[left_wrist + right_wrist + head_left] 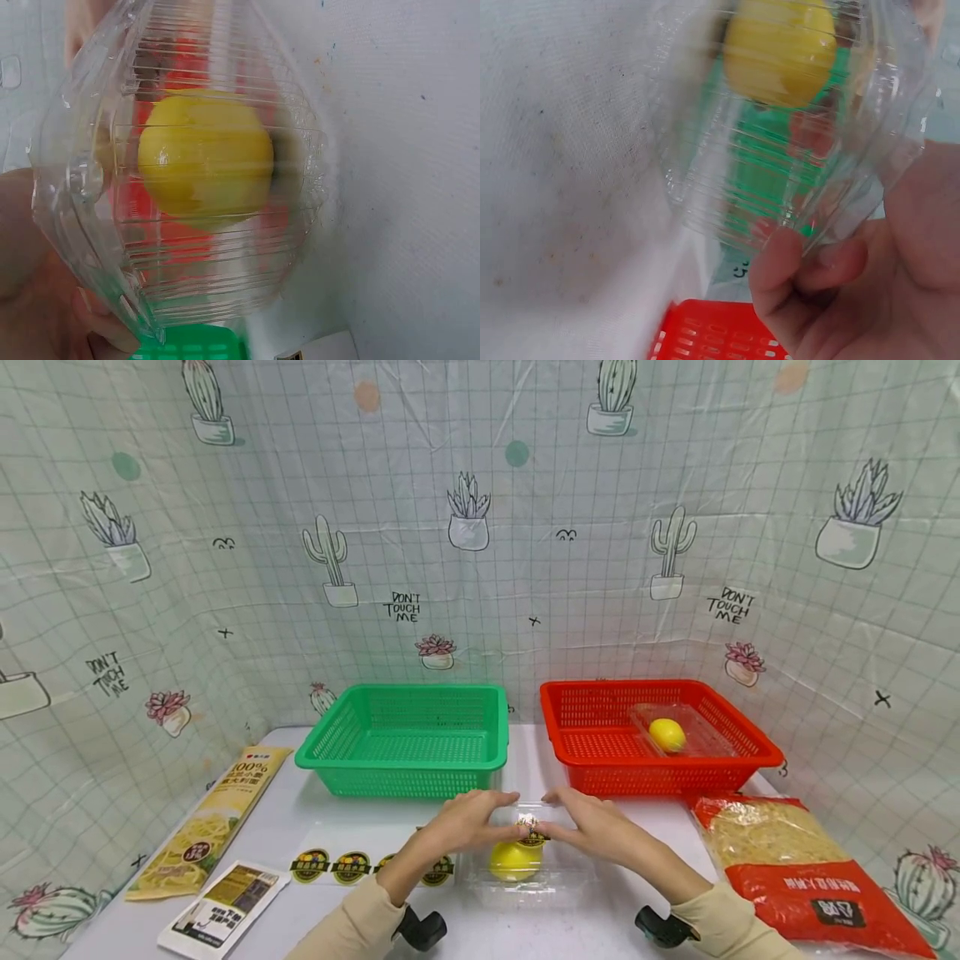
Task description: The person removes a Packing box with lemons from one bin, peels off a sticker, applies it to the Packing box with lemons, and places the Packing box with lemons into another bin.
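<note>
A clear plastic clamshell box [570, 875] stands on the white table in front of me, with a yellow lemon [516, 862] inside. A black and gold round-centred sticker [532, 833] lies on its lid. My left hand [468, 820] holds the box from the left, thumb on the lid by the sticker and fingers at the far edge. From the right, my right hand [596, 828] holds it likewise, its thumb at the sticker. In the right wrist view, curled fingertips [776, 270] touch the box's corner. The lemon [206, 157] shows through the ribbed wall in the left wrist view.
Behind stand a green basket [405, 777] and a red basket [622, 777]; the red one contains a clear box with a lemon [667, 736]. A sticker sheet [351, 867], a yellow pasta packet [213, 827] and a white packet [223, 910] lie left, a red pasta bag [810, 877] right.
</note>
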### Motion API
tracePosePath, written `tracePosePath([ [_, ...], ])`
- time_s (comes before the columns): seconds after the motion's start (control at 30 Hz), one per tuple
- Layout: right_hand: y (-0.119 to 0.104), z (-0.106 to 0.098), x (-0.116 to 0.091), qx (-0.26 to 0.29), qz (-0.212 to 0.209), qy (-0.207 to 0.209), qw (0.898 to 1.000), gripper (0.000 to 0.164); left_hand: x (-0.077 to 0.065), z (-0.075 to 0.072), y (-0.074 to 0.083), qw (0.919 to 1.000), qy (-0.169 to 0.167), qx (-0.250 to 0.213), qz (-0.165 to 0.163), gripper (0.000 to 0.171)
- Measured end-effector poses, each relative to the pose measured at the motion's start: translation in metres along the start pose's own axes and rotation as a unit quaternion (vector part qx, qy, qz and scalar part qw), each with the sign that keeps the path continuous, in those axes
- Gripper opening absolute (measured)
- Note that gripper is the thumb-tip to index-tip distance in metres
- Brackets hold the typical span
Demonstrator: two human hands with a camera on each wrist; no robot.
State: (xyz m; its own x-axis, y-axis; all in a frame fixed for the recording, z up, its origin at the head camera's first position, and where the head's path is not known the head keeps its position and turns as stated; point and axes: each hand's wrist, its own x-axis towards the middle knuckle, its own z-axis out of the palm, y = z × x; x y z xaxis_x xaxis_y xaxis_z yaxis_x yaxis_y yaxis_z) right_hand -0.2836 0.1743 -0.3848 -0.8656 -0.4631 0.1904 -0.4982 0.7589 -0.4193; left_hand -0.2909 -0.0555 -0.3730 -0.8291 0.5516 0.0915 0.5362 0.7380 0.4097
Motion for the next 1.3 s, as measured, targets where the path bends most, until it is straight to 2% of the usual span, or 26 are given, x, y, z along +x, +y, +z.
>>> tracePosePath([
  [0.1,-0.001,0.001,0.003,-0.011,0.009,0.010,1.000,0.044,0.001,0.001,0.000,0.9998,0.019,0.001,0.007,0.054],
  [0.27,-0.005,0.003,0.008,-0.036,0.028,0.021,0.999,0.037,0.004,0.007,0.000,0.9970,0.070,0.028,0.018,0.040],
  [0.37,-0.008,0.004,0.011,-0.048,0.039,0.028,0.998,0.036,0.005,0.010,0.001,0.9945,0.093,0.047,0.008,0.035],
  [0.47,-0.009,0.004,0.011,-0.053,0.045,0.026,0.997,0.036,0.006,0.012,0.003,0.9937,0.099,0.051,-0.005,0.032],
  [0.6,-0.006,0.001,0.009,-0.038,0.042,-0.001,0.998,0.037,0.005,0.011,0.002,0.9956,0.085,0.040,-0.006,0.034],
  [0.73,-0.002,-0.004,0.006,-0.004,0.028,-0.031,0.999,0.045,0.004,0.006,-0.001,0.9986,0.049,0.017,0.004,0.040],
  [0.87,-0.001,-0.007,0.003,0.015,0.028,-0.051,0.998,0.057,0.002,0.000,-0.002,0.9998,0.011,-0.016,0.001,0.054],
  [0.97,-0.002,-0.008,0.003,0.014,0.035,-0.057,0.998,0.066,0.003,-0.001,-0.002,0.9999,-0.005,-0.012,-0.008,0.067],
  [1.1,-0.005,-0.008,0.002,0.011,0.043,-0.059,0.997,0.075,0.002,0.000,0.000,0.9999,-0.006,0.010,-0.010,0.077],
  [1.3,-0.007,-0.006,-0.001,0.011,0.059,-0.065,0.996,0.081,-0.002,0.006,0.000,0.9991,0.008,0.042,0.001,0.075],
])
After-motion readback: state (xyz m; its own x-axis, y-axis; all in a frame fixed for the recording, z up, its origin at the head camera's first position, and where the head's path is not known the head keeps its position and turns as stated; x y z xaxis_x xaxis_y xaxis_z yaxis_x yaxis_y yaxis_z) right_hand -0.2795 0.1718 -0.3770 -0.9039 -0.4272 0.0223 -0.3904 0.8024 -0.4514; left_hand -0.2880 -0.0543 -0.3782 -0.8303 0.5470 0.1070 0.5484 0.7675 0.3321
